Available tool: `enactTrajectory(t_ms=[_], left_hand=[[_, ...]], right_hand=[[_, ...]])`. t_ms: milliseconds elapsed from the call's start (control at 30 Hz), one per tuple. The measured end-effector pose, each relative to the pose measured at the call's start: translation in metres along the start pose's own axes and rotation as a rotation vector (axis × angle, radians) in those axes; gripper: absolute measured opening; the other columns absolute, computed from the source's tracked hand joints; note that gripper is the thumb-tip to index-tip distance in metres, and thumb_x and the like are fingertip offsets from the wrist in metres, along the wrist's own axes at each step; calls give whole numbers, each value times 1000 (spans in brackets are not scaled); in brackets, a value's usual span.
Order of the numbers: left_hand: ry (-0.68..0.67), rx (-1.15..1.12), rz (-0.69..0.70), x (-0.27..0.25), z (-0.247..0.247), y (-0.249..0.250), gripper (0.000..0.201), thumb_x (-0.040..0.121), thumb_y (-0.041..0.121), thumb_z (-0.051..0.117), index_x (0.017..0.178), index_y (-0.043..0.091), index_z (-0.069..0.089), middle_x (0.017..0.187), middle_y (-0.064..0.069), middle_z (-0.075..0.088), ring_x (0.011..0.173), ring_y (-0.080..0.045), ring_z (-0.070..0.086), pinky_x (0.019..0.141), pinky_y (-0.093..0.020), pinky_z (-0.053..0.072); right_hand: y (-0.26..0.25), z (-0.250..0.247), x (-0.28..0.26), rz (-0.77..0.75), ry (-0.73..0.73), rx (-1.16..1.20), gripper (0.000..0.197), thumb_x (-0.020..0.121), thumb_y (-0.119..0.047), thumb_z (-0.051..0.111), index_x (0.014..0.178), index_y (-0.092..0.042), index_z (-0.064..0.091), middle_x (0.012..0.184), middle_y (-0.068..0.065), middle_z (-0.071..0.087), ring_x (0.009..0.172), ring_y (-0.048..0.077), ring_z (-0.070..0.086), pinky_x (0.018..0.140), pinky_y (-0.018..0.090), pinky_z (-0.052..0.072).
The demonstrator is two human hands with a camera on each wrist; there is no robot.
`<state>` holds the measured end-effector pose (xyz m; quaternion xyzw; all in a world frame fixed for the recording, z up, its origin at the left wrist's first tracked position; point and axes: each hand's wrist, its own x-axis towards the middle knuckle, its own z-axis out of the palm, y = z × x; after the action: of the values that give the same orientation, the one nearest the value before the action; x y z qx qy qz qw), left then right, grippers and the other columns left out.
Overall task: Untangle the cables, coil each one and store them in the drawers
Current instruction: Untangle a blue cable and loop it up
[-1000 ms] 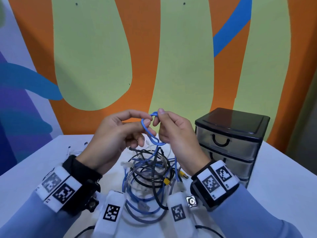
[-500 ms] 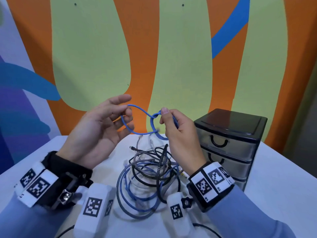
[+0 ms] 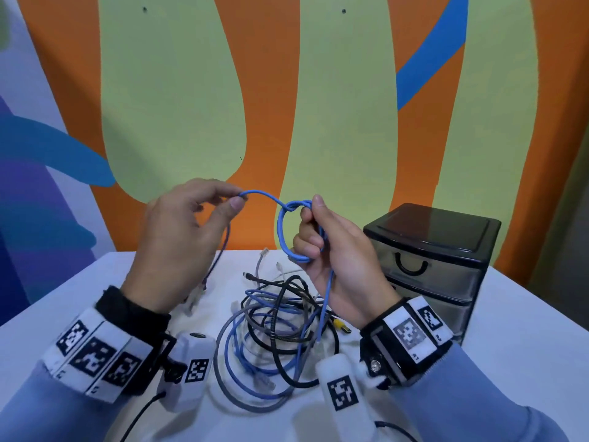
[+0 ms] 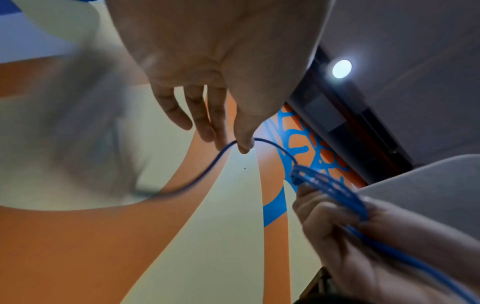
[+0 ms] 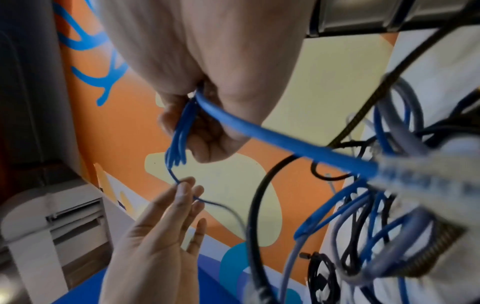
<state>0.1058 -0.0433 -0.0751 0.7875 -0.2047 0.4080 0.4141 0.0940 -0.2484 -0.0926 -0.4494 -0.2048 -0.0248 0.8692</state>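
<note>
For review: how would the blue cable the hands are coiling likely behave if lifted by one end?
Probably floppy: the blue cable bends into tight loops in the right hand and arcs limply to the left hand. Likely light, since a fingertip pinch carries it. Its loose end hangs toward the cable pile, so it may snag.

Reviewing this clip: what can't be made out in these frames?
- Drawer contents: in the head view the drawers are shut and too cloudy to see into.
- Blue cable inside the right hand: curled fingers hide its turns in the head view.
- The cable's far end beyond the left hand: motion blur in the left wrist view.
- Which cable crosses which in the pile: overlapping loops; right wrist view blurred.
</note>
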Motion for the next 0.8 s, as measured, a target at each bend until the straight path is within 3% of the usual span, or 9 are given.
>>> enactTrajectory(t_ms=[67,133,200,267,367,500,600,667,800], left_hand=[[19,70,25,0,1,-1,8,99,27,74,104,26,81,98,8,74,91,-12,68,79,-35,54],[-19,-63,-57,-2,4,0,5,98,21,76,100,22,80,88,5,77,81,-15,73,78,-36,59],[-84,-217,-168,-4,10,6,4,98,13,75,97,13,79,83,-1,80,76,-18,77,78,-34,63],[-126,-395,-281,-8,15,13,5,98,3,72,98,2,77,84,-11,81,76,-20,79,76,-29,63],[-150,-580,-378,-9,16,21,7,97,-6,68,99,-4,75,88,-18,80,77,-24,78,81,-31,65],[-188,-582,-390,-12,17,26,19,98,-9,60,108,1,73,91,-14,81,81,-22,77,86,-36,65],[-228,-482,-284,-15,19,31,32,99,1,62,123,22,69,106,-4,79,99,-20,76,90,-39,62],[-214,-299,-81,-18,18,33,38,96,10,73,125,35,67,121,5,69,112,-15,69,92,-34,57],[-260,2,184,-25,18,34,29,90,16,80,111,35,73,130,4,50,126,-12,55,100,-26,46]], right_hand=[[2,5,-3,12,-43,-4,30,110,-30,47,90,-10,54,66,2,36,56,14,40,57,20,41],[7,7,-4,-30,-51,-112,32,111,-30,46,87,-11,53,70,5,41,62,18,46,62,24,44],[14,6,-3,-160,0,-398,36,112,-33,44,82,-14,52,77,6,47,71,18,49,66,30,44],[18,2,-2,-284,74,-761,40,112,-38,41,82,-16,54,83,1,54,76,11,51,73,27,42],[15,-3,-3,-305,111,-922,41,111,-43,40,87,-16,60,81,2,62,72,10,51,65,24,38],[13,-4,-4,-302,100,-878,39,110,-41,45,79,-20,55,58,-2,50,54,12,43,56,27,37],[17,-7,-1,-324,128,-847,38,109,-40,49,81,-17,59,54,-3,47,51,14,45,58,36,40],[18,-9,1,-324,139,-832,37,109,-39,50,83,-16,61,52,-4,49,50,16,47,57,36,40],[17,-9,2,-326,121,-810,39,111,-38,48,84,-13,62,52,-5,50,52,18,47,58,35,39]])
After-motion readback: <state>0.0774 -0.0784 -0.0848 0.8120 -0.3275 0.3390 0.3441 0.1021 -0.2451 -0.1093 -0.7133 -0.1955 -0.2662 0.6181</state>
